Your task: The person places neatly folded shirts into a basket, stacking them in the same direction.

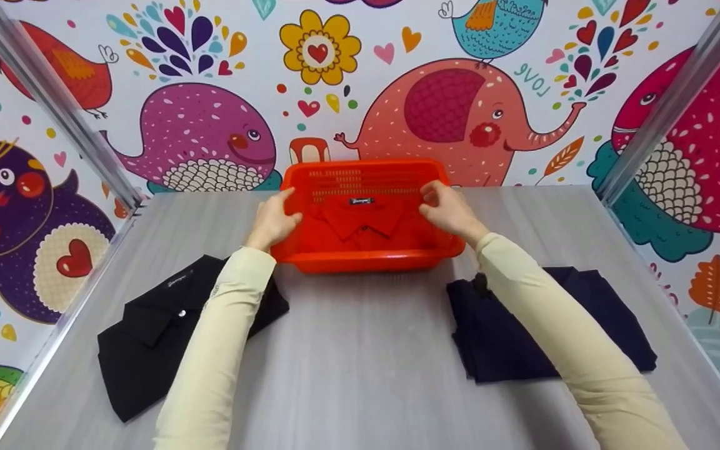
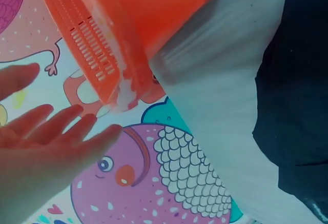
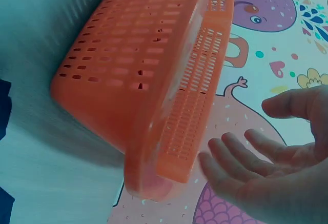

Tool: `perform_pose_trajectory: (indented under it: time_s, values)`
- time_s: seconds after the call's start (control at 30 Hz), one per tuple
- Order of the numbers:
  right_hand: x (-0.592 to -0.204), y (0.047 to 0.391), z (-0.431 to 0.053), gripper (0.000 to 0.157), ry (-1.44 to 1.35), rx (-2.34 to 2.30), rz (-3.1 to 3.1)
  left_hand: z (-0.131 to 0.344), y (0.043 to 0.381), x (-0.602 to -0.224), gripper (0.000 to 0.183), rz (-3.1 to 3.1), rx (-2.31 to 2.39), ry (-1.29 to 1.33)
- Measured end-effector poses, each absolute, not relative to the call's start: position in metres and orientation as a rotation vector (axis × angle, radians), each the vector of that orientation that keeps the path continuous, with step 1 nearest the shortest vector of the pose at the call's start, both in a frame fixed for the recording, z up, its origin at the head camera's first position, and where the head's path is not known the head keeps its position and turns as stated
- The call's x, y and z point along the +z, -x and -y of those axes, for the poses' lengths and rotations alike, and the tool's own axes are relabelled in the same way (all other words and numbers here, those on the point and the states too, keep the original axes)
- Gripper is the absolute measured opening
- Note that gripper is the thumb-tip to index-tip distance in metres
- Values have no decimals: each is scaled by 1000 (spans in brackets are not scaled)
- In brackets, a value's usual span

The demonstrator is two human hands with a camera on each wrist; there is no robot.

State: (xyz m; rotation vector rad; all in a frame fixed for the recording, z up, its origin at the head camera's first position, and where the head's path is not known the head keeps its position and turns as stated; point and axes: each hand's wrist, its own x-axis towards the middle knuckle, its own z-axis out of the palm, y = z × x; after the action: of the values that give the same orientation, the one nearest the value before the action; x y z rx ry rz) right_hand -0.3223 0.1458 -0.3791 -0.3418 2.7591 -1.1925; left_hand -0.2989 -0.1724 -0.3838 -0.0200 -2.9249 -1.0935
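Note:
An orange-red plastic basket point(image 1: 369, 257) with slotted walls stands at the back of the table. Inside it lies a folded red collared shirt point(image 1: 366, 222) with a dark neck label. My left hand point(image 1: 274, 220) is over the basket's left end, and the left wrist view shows its fingers point(image 2: 66, 126) loosely extended and apart from the rim. At the opposite end hovers my right hand point(image 1: 450, 211); the right wrist view shows its fingers point(image 3: 236, 160) relaxed, gripping nothing, close beside the basket wall point(image 3: 128, 55).
A folded black collared shirt point(image 1: 147, 331) lies on the left, partly under my left sleeve. On the right is a folded navy garment point(image 1: 504, 347), partly covered by my right arm. A printed cartoon wall point(image 1: 210, 131) stands right behind the basket; metal posts point(image 1: 666, 100) edge the corners.

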Motion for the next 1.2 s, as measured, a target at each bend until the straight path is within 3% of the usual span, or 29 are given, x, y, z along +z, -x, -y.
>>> perform_pose_trajectory:
  time_s: [0.6, 1.2]
  values:
    - [-399, 282, -148, 33, 810, -1149, -2808, 133, 263, -392, 55, 2993, -1035, 466]
    - [-413, 256, -196, 28, 992, -1085, -2816, 117, 213, -388, 47, 2902, -983, 802]
